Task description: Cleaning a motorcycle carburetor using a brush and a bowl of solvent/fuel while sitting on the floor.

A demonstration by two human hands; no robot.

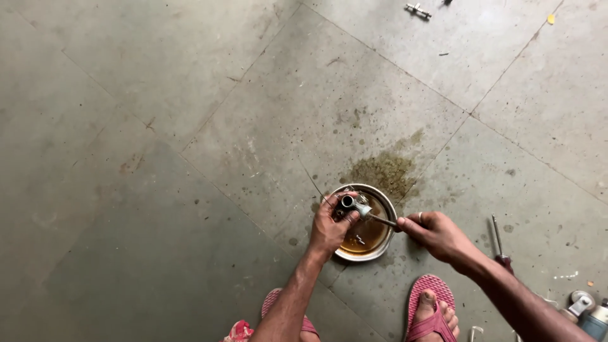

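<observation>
Left hand (329,223): grip closed around a small metal fitting (350,203), tube mouth facing up, held over the bowl (386,212); right hand (437,234): grip closed on the handle end of a thin tool (379,220), its tip laid against the fitting.

Progress, as judged: the fitting is out of the brown liquid (367,235) and being worked over it, so cleaning looks under way, not finished; a small piece lies in the liquid; whether the fitting is clean cannot be told.

Pose: both forearms reach forward from the lower edge and converge on the bowl; left wrist bent, fingers curled above the bowl's left rim; right hand just right of the bowl, knuckles up, a ring on one finger.

Surroundings: bowl rests on the floor (158,126); a stain (385,171) just beyond the bowl; a screwdriver (499,244) right of it; pink sandals (432,304) near side; a metal part (418,11) well beyond.
</observation>
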